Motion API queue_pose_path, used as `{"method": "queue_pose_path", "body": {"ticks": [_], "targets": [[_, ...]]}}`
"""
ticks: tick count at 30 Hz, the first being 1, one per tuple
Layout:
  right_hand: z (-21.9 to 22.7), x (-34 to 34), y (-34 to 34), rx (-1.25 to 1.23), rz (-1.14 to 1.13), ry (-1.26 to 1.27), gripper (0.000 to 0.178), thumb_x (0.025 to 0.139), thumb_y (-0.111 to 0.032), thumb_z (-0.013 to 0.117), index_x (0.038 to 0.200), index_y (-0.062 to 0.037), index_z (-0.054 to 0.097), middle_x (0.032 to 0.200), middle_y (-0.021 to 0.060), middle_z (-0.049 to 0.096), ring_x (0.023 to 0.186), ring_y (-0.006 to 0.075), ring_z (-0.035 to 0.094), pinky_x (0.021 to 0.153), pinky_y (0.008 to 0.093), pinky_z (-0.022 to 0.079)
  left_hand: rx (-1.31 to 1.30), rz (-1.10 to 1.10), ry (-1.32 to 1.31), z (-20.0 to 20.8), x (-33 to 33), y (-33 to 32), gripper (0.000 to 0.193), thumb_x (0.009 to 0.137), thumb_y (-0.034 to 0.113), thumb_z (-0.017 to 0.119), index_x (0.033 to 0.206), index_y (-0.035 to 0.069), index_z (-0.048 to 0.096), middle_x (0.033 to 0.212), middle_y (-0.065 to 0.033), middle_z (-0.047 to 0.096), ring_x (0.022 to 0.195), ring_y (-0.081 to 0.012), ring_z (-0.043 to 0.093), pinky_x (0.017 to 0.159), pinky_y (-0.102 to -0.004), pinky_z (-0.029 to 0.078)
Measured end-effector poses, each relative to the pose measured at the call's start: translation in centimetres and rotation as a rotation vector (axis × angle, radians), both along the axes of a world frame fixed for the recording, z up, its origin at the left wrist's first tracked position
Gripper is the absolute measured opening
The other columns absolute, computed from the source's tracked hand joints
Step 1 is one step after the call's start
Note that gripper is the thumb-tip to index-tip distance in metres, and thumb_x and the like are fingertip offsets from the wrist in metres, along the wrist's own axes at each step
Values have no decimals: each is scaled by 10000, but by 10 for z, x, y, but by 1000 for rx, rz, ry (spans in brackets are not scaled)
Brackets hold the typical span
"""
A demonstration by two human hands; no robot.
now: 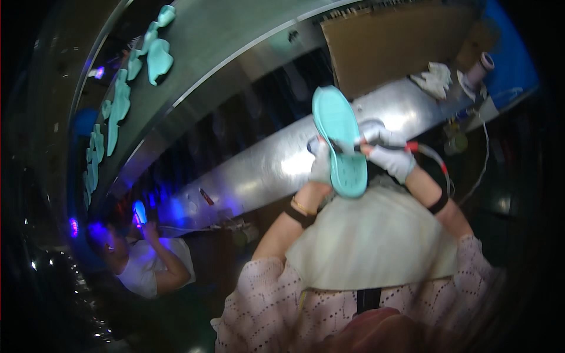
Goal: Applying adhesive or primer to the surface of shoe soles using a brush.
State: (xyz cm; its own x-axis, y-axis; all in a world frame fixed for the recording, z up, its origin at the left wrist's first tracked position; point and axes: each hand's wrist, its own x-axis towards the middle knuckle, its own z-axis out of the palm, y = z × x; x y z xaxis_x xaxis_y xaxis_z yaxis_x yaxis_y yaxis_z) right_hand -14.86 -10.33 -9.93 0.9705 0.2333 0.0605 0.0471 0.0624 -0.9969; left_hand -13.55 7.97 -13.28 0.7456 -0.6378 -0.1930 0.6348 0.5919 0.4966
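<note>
A turquoise shoe sole (338, 117) is held up in front of me, its long side pointing away and slightly left. My left hand (321, 165), in a white glove, grips the sole's left edge near the middle. In my right hand (389, 159), also white-gloved, is a slim brush-like tool (353, 148) with a pale tip over the sole's waist. Blur hides whether that tip touches the surface. From behind my right hand runs a clear hose (436, 157) with red sleeves. A pale apron (371, 235) lies under the sole's near end.
A shiny metal ledge (282, 156) crosses ahead of me. Beyond it, a conveyor belt (218, 35) carries several turquoise soles (120, 100). A cardboard sheet (400, 47), white cloth (435, 79) and spool (479, 67) stand at far right. Left, another person (150, 265) holds a blue-lit sole.
</note>
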Motion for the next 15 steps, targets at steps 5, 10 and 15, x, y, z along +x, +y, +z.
{"method": "queue_pose_path", "body": {"ticks": [5,10,15], "targets": [[9,9,2,285,-79,147,90,802,-56,612,886,-25,610,903,53,625,833,109,580,755,241,465,-27,209,136,4,15,-6,814,771,726,330,1278,92,392,1146,-119,543,1029,-274,537,921,-423,427],[20,-1,15,72,7,-71,96,769,-46,646,862,-31,624,854,25,633,811,87,578,744,235,457,-129,310,-4,16,23,-11,899,645,771,467,1236,95,430,1151,-154,540,985,-314,551,855,-446,468],[19,2,19,106,-133,-36,101,755,-54,674,832,-26,615,812,30,643,775,81,588,701,212,465,-342,328,7,26,32,-8,883,613,735,552,1230,113,443,1161,-154,546,995,-325,556,916,-455,427]]}}
